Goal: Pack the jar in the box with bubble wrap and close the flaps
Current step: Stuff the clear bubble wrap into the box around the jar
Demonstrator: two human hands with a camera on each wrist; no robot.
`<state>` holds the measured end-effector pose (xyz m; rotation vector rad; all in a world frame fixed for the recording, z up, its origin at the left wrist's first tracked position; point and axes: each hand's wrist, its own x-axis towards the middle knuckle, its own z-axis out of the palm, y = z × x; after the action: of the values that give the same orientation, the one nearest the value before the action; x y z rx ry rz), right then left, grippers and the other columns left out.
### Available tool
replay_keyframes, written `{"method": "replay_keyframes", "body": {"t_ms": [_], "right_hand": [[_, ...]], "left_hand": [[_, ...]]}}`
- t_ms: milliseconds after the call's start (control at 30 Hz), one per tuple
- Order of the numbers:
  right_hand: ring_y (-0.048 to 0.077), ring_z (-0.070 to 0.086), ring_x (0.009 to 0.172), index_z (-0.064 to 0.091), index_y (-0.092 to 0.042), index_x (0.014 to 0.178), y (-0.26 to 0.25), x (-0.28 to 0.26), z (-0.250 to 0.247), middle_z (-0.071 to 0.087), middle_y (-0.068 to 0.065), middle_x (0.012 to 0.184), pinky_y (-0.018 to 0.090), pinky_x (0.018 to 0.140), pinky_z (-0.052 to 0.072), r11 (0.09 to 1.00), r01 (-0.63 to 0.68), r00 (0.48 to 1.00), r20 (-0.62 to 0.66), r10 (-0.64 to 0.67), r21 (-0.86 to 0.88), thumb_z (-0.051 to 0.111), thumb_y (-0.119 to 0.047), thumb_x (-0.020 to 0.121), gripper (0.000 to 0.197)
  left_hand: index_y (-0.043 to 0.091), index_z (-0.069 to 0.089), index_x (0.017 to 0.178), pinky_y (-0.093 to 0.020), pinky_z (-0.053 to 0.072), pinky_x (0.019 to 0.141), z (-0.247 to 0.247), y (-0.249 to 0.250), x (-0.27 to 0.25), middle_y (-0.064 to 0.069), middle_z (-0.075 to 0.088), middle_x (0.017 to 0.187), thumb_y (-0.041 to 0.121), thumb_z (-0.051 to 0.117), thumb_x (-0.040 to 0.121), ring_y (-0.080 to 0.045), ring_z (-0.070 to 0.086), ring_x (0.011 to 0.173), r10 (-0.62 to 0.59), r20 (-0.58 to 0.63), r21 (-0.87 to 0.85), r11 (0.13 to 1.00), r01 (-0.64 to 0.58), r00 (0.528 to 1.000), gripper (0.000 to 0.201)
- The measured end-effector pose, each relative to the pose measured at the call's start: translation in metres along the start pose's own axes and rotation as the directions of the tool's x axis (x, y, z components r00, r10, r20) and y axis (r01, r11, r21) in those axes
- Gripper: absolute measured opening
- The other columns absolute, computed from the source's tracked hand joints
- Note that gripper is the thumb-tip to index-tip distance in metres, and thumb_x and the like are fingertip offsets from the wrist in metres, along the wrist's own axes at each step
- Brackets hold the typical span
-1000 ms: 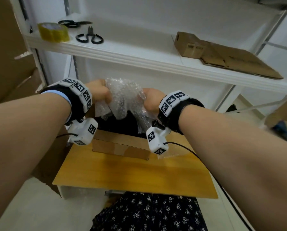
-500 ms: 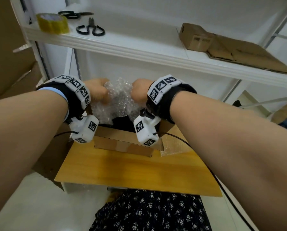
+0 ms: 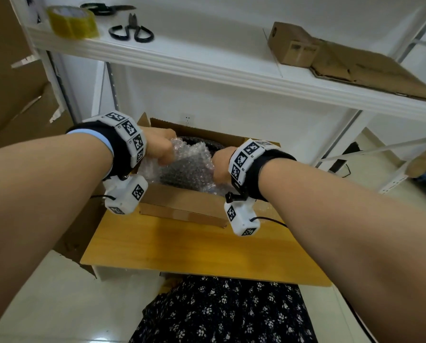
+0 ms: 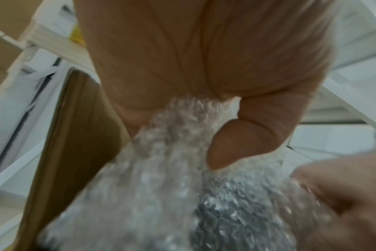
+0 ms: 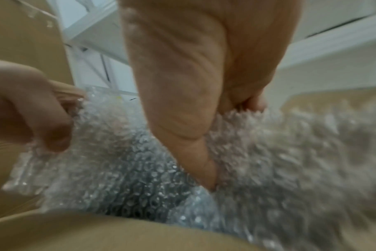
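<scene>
A clear sheet of bubble wrap (image 3: 187, 167) is stretched low over the open cardboard box (image 3: 182, 204) on the wooden table (image 3: 194, 246). My left hand (image 3: 160, 147) grips its left end in a fist; the left wrist view shows the bubble wrap (image 4: 178, 152) bunched under the curled fingers (image 4: 236, 144). My right hand (image 3: 220, 164) grips the right end, with bubble wrap (image 5: 279, 161) bunched in the fist. Something dark, perhaps the jar (image 3: 207, 144), shows inside the box under the wrap; its shape is hidden.
A white shelf (image 3: 207, 68) hangs above the box, carrying a roll of yellow tape (image 3: 70, 22), black scissors (image 3: 131, 32) and flattened cardboard (image 3: 355, 63). Large cardboard sheets (image 3: 14, 90) lean at the left. The box's near flap (image 3: 182, 215) hangs outward over the table.
Both hands have come down with the bubble wrap from above the box to its opening and have spread apart, stretching the sheet over the box.
</scene>
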<state>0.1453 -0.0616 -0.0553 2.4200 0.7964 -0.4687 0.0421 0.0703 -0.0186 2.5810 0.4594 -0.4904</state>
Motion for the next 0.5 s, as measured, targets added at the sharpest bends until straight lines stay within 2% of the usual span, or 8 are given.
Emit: {"method": "replay_keyframes", "body": {"t_ms": [33, 100, 167, 267, 333, 367, 433, 500], "right_hand": [[0.028, 0.067, 0.073, 0.069, -0.014, 0.084, 0.0, -0.008, -0.004, 0.07, 0.005, 0.084, 0.049, 0.074, 0.059, 0.999, 0.0, 1.0, -0.024, -0.001, -0.048, 0.068, -0.04, 0.075, 0.027], [0.032, 0.066, 0.076, 0.065, -0.01, 0.076, 0.001, -0.03, -0.008, 0.067, 0.011, 0.083, 0.051, 0.079, 0.058, 0.987, -0.006, 0.993, -0.114, -0.012, -0.158, 0.066, -0.034, 0.082, 0.024], [0.037, 0.067, 0.084, 0.064, -0.006, 0.079, 0.003, -0.044, -0.012, 0.067, 0.016, 0.087, 0.052, 0.081, 0.057, 0.986, -0.023, 0.989, -0.148, -0.001, -0.162, 0.066, -0.029, 0.085, 0.024], [0.031, 0.065, 0.073, 0.059, -0.012, 0.068, 0.009, -0.031, -0.012, 0.061, 0.008, 0.072, 0.052, 0.079, 0.058, 0.999, -0.021, 0.986, -0.165, 0.016, -0.028, 0.073, -0.033, 0.08, 0.028], [0.026, 0.065, 0.067, 0.065, -0.016, 0.071, 0.01, -0.02, -0.011, 0.063, 0.002, 0.068, 0.05, 0.076, 0.059, 0.998, 0.004, 0.991, -0.133, 0.004, 0.062, 0.078, -0.045, 0.074, 0.032], [0.024, 0.067, 0.067, 0.071, -0.017, 0.081, 0.01, -0.015, -0.008, 0.066, 0.0, 0.07, 0.047, 0.074, 0.059, 0.993, 0.015, 0.987, -0.158, 0.005, 0.12, 0.078, -0.052, 0.071, 0.037], [0.021, 0.071, 0.071, 0.072, -0.016, 0.104, 0.012, -0.017, -0.006, 0.075, -0.001, 0.082, 0.043, 0.075, 0.058, 0.964, 0.064, 0.978, -0.207, -0.01, 0.257, 0.072, -0.059, 0.069, 0.055], [0.022, 0.072, 0.081, 0.07, -0.017, 0.114, 0.013, -0.025, -0.007, 0.076, 0.003, 0.097, 0.041, 0.078, 0.058, 0.904, 0.122, 0.976, -0.214, -0.035, 0.41, 0.075, -0.049, 0.071, 0.054]], "left_hand": [[0.003, 0.055, 0.114, -0.035, 0.041, 0.074, 0.001, 0.001, 0.002, -0.021, 0.055, 0.108, 0.007, 0.06, 0.078, -0.029, 0.053, 0.093, -0.021, -0.038, 0.159, 0.987, 0.027, 0.999, 0.037], [0.019, 0.044, 0.135, -0.038, 0.045, 0.086, 0.003, 0.003, 0.002, -0.016, 0.044, 0.13, 0.021, 0.056, 0.087, -0.032, 0.049, 0.113, -0.009, -0.117, 0.51, 0.857, 0.068, 0.993, 0.049], [0.027, 0.037, 0.142, -0.036, 0.05, 0.086, 0.004, 0.006, 0.003, -0.012, 0.042, 0.134, 0.024, 0.058, 0.089, -0.03, 0.052, 0.114, -0.011, -0.102, 0.615, 0.785, 0.072, 0.995, 0.057], [0.023, 0.041, 0.141, -0.028, 0.047, 0.075, 0.003, 0.01, 0.005, -0.007, 0.055, 0.129, 0.021, 0.062, 0.089, -0.025, 0.058, 0.111, 0.01, -0.084, 0.632, 0.774, 0.046, 0.996, 0.057], [0.02, 0.05, 0.133, -0.027, 0.047, 0.074, 0.004, 0.009, 0.005, -0.004, 0.061, 0.117, 0.022, 0.067, 0.086, -0.024, 0.061, 0.107, -0.004, -0.049, 0.625, 0.78, 0.034, 0.999, 0.05], [0.019, 0.053, 0.129, -0.028, 0.048, 0.074, 0.005, 0.009, 0.006, -0.003, 0.062, 0.112, 0.023, 0.07, 0.084, -0.024, 0.062, 0.105, -0.014, -0.023, 0.609, 0.792, 0.025, 1.0, 0.048], [0.022, 0.053, 0.13, -0.026, 0.052, 0.068, 0.007, 0.006, 0.006, -0.003, 0.06, 0.119, 0.02, 0.073, 0.081, -0.024, 0.061, 0.104, -0.048, 0.021, 0.547, 0.837, 0.029, 0.999, 0.053], [0.027, 0.05, 0.135, -0.022, 0.048, 0.054, 0.009, 0.003, 0.003, -0.004, 0.055, 0.13, 0.013, 0.072, 0.082, -0.024, 0.059, 0.101, -0.082, 0.086, 0.469, 0.883, 0.032, 0.993, 0.058]]}}
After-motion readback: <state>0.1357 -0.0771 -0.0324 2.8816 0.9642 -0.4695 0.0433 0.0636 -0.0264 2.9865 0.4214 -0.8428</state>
